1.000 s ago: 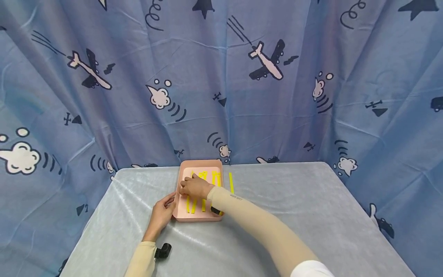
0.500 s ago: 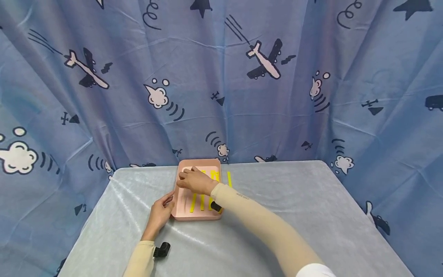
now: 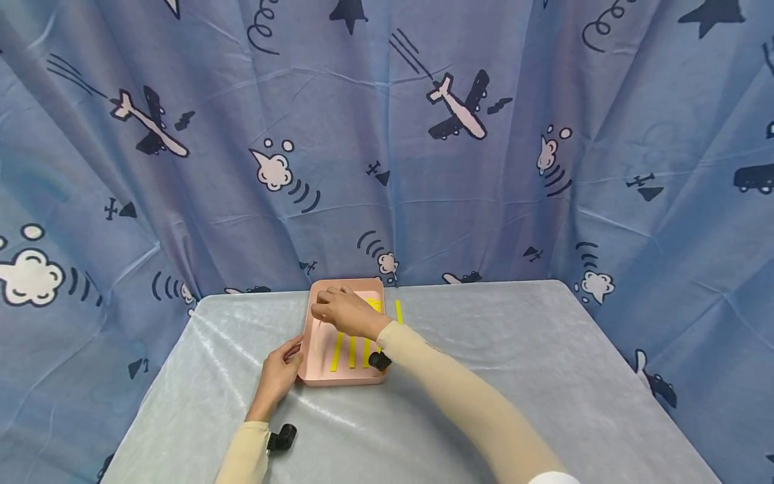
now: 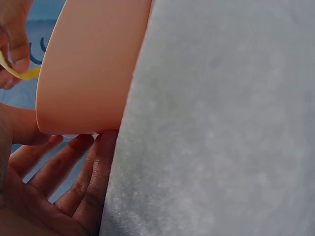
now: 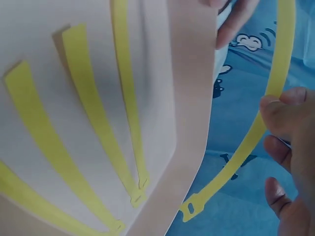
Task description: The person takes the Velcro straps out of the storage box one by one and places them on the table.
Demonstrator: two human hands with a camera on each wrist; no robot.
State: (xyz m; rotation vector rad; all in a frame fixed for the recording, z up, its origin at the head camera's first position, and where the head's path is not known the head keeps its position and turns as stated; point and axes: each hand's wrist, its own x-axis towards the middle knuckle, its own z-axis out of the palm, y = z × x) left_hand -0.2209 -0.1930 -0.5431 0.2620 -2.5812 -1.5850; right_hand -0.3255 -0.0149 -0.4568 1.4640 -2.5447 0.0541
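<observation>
right hand partly hides yellow strips; held strip cut off in right wrist view

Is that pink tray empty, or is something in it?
Not empty: the head and right wrist views show yellow strips lying inside the pink tray, while the right hand pinches another strip.

I have the left hand resting, fingers extended, against the left edge of the tray; the right arm reaches forward, the right hand pinching near the far left corner.
</observation>
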